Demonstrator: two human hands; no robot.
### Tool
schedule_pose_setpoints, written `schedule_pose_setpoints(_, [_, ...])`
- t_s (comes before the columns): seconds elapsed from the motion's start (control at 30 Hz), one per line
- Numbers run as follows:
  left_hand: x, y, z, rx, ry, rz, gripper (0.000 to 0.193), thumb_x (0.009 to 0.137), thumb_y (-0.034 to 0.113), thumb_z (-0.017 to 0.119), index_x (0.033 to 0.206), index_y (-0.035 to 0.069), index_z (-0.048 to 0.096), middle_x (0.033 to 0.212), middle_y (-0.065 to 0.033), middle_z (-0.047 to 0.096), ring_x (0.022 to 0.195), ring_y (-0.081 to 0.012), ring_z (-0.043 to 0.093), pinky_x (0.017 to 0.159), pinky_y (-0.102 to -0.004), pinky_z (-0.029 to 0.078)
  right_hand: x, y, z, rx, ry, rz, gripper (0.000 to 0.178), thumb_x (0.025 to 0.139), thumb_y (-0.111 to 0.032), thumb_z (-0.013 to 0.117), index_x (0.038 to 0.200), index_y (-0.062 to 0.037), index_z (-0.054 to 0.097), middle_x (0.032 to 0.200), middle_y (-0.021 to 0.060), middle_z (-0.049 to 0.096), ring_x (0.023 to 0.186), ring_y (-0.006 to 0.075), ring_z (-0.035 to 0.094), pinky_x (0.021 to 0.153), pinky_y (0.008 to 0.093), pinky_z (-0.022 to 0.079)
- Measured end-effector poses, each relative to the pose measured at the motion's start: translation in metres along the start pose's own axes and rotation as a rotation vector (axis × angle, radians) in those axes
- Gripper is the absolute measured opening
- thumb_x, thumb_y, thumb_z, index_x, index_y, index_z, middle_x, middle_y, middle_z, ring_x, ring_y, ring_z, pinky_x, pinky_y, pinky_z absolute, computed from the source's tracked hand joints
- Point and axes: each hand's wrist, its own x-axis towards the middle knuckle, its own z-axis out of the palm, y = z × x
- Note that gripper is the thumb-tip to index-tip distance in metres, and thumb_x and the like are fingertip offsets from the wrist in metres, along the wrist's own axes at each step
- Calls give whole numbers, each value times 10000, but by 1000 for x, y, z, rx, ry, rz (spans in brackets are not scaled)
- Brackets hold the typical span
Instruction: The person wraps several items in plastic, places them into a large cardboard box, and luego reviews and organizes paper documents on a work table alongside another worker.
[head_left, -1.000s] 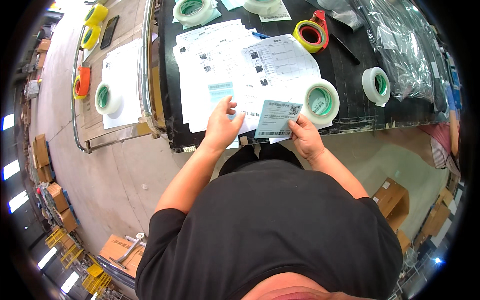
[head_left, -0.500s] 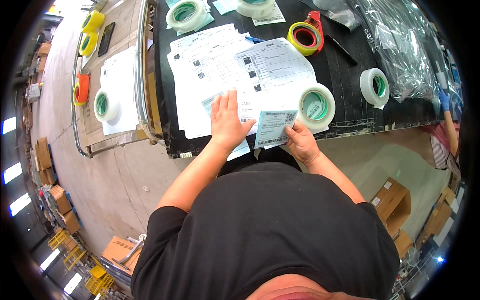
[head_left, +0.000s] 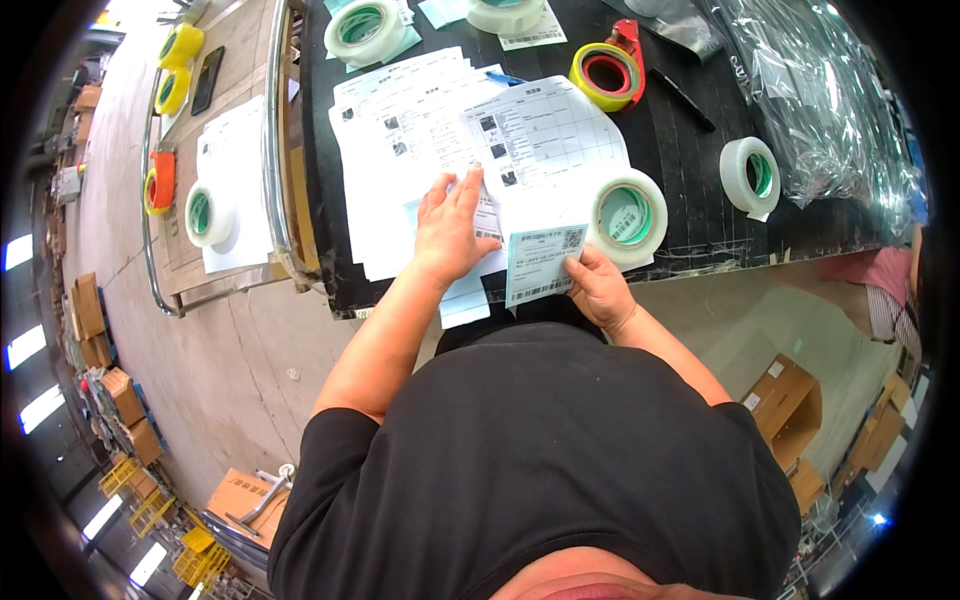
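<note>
My right hand (head_left: 603, 290) is at the table's front edge, pinching a light blue printed label (head_left: 545, 262) between thumb and fingers. Spread over a stack of white printed forms (head_left: 400, 180), my left hand (head_left: 448, 232) holds nothing; its fingers are stretched out and apart. Beneath its wrist a second light blue slip (head_left: 464, 302) pokes out past the table edge. A roll of clear tape (head_left: 654, 222) with a green core lies just beyond my right hand, on the papers. One form (head_left: 550, 125), with a table grid, overlaps the stack on its right side.
A red tape dispenser with yellow tape (head_left: 604, 97), a black marker (head_left: 682, 100) and another clear tape roll (head_left: 733, 178) are on the black table (head_left: 690, 225). Clear plastic bags (head_left: 810, 110) cover its right end. A cart (head_left: 235, 130) stands left. A person (head_left: 885, 290) is at far right.
My left hand has shifted slightly down on the forms, and more of the slip beneath its wrist shows. The label in my right hand moved slightly nearer. The other person's blue-gloved hand left view.
</note>
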Motion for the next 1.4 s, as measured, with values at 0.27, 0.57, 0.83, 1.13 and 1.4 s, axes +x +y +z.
schedule_pose_setpoints(0.27, [8,-4,-12,-31,-48,26,982,667,177,827,1495,80,307,1396,-187,506,1375,-394,334,1144,-447,279,0,-3,4,-15,-12,-4,369,1024,-118,479,1365,22,493,1323,117,587,1224,212,544,1052,374,420])
schedule_pose_setpoints(0.57, [9,-8,-9,-5,154,-17,984,662,284,865,1459,14,356,1395,-182,472,1322,-394,363,1113,-451,319,-1,-2,1,-23,22,33,367,1018,-129,504,1353,23,505,1308,113,592,1203,207,553,1044,366,425])
schedule_pose_setpoints(0.83, [9,-1,-3,57,113,-201,926,660,320,871,1428,52,430,1378,-138,448,1266,-335,395,1085,-439,322,0,0,2,-28,33,-17,357,1016,-116,503,1344,24,513,1292,110,603,1189,201,564,1040,363,431])
schedule_pose_setpoints(1.13, [-2,-55,-13,-23,222,-117,868,683,242,856,1413,23,441,1388,-167,467,1315,-377,366,1129,-447,289,-1,0,6,-3,75,0,355,1008,-103,504,1337,28,520,1283,111,612,1191,203,569,1039,363,435])
schedule_pose_setpoints(1.4, [-5,-73,-30,-187,184,-70,947,638,265,886,1427,18,424,1410,-178,474,1355,-388,344,1133,-466,297,0,0,10,-43,129,-31,346,1008,-93,494,1335,21,515,1277,120,613,1173,218,589,1018,378,465])
